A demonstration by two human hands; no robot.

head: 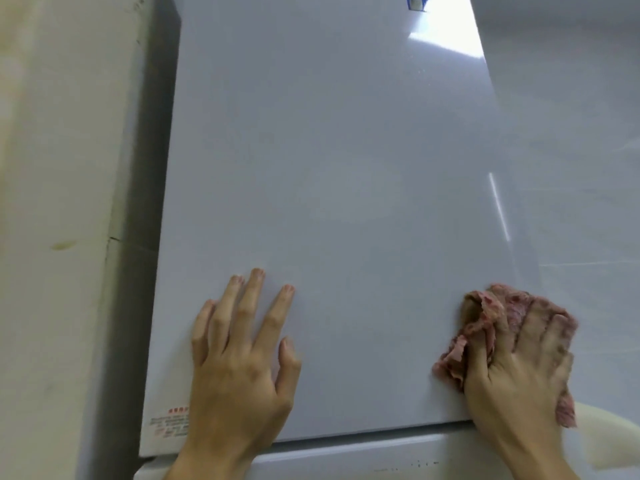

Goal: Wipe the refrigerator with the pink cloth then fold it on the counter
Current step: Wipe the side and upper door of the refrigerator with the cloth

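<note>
We wipe the fridge (329, 168) at lower right, right hand (519, 372) pressing the bunched cloth (485, 317), left hand (242, 358) flat; folding comes next.

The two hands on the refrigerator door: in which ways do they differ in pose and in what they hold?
The left hand lies flat with fingers spread, bare on the refrigerator door; the right hand holds the bunched pink cloth against it. The left hand is near the door's left side; the right hand is at its right edge. The left hand looks sharp; the right hand is blurred. Both are low on the door.
</note>
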